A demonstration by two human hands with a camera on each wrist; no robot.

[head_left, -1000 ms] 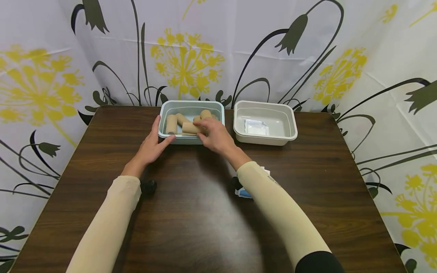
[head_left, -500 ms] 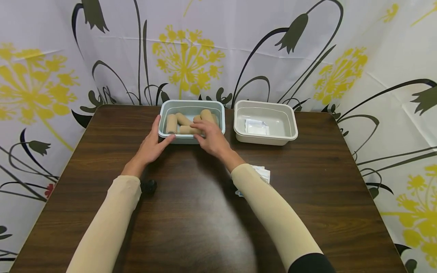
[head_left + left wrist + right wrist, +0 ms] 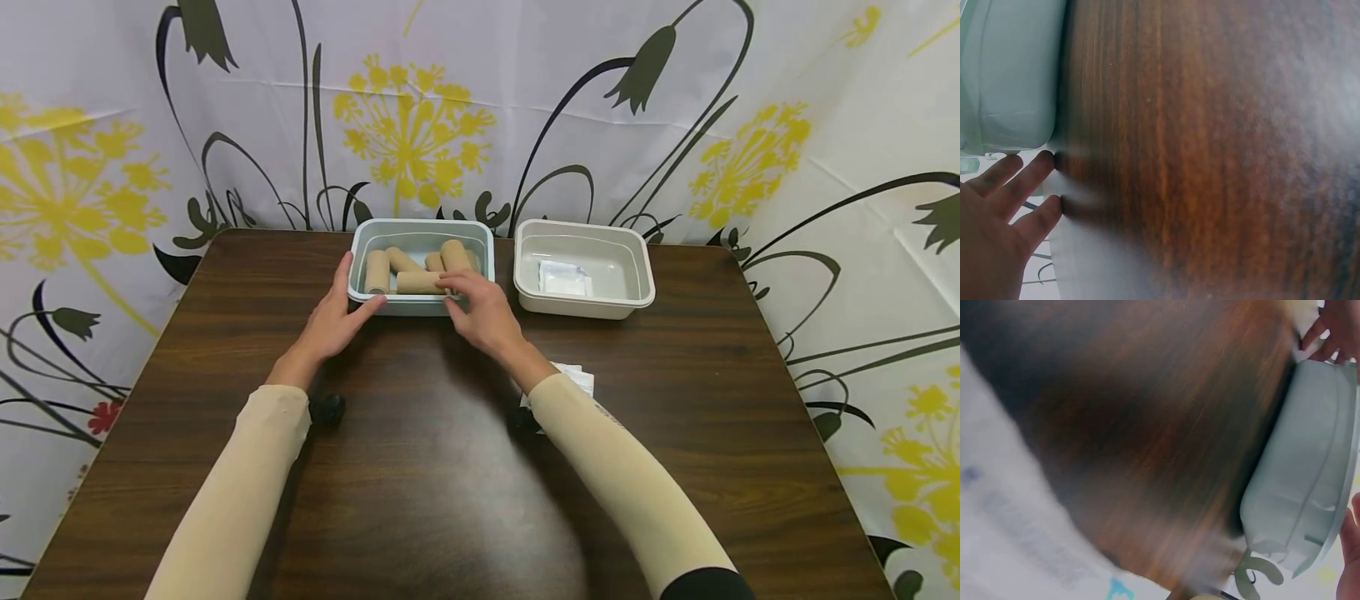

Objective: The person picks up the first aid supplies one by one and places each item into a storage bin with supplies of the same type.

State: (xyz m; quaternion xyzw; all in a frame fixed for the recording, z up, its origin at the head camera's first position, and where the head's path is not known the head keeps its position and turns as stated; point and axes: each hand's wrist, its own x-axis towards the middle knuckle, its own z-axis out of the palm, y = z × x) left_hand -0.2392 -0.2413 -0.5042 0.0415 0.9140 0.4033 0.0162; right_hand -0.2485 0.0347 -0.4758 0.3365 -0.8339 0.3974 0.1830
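Note:
A light blue plastic bin point(image 3: 420, 309) stands at the back of the table with several tan cardboard tubes point(image 3: 377, 271) in it. My left hand point(image 3: 322, 327) rests against its left front corner, fingers along the side and thumb at the front rim. In the left wrist view, the fingers point(image 3: 1038, 169) look extended beside the bin wall. My right hand point(image 3: 489, 315) hovers over the front right rim, fingers loosely bent. Its fingertips are at the right end of a tube lying sideways point(image 3: 417, 283); whether they touch it I cannot tell. Its hold is loose, with no tube gripped.
A cream bin point(image 3: 585, 308) to the right contains a white packet point(image 3: 564, 279). More white packets point(image 3: 576, 377) lie on the table, partly under my right forearm. A flowered curtain point(image 3: 525, 108) hangs behind the table. A black wrist camera point(image 3: 327, 411) sits beside the left wrist.
My right hand lowered a tube into the front of the blue bin, let go of it, and has shifted right. The left hand has stayed at the bin's corner.

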